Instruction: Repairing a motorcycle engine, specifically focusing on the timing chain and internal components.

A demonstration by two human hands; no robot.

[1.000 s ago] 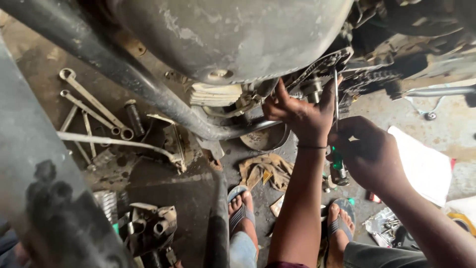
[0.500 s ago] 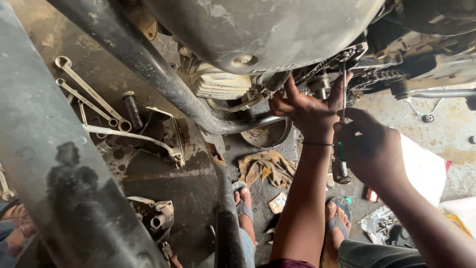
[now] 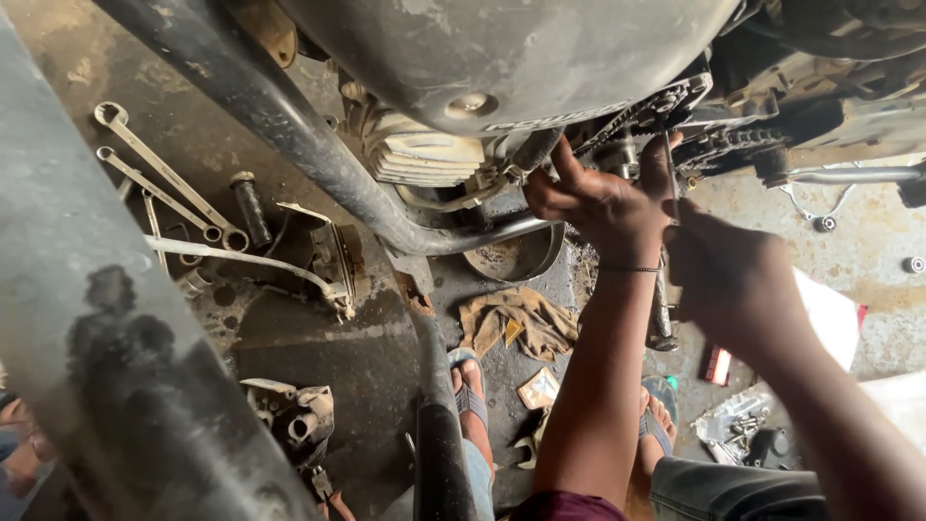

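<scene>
My left hand (image 3: 600, 205) reaches up to the dirty motorcycle engine (image 3: 424, 159), fingers spread against the parts beside the chain (image 3: 719, 145). Nothing is held in it. Just to its right, my right hand (image 3: 735, 280) is closed round a long screwdriver (image 3: 662, 323). The thin shaft runs up past my left thumb toward the chain area, and the dark handle hangs below my fist. The tip is hidden among the engine parts.
The grey fuel tank (image 3: 502, 48) and a frame tube (image 3: 289, 125) hang overhead. On the oily floor lie long spanners (image 3: 159, 178), a metal bowl (image 3: 516, 256), a brown rag (image 3: 516, 323), an engine casting (image 3: 294, 415), a small red box (image 3: 716, 365) and loose bolts (image 3: 743, 425). My sandalled foot (image 3: 468, 386) stands below.
The view has shifted, so the tank and frame tube sit differently in the frame. Both hands stay at the engine; the screwdriver has risen a little toward the chain.
</scene>
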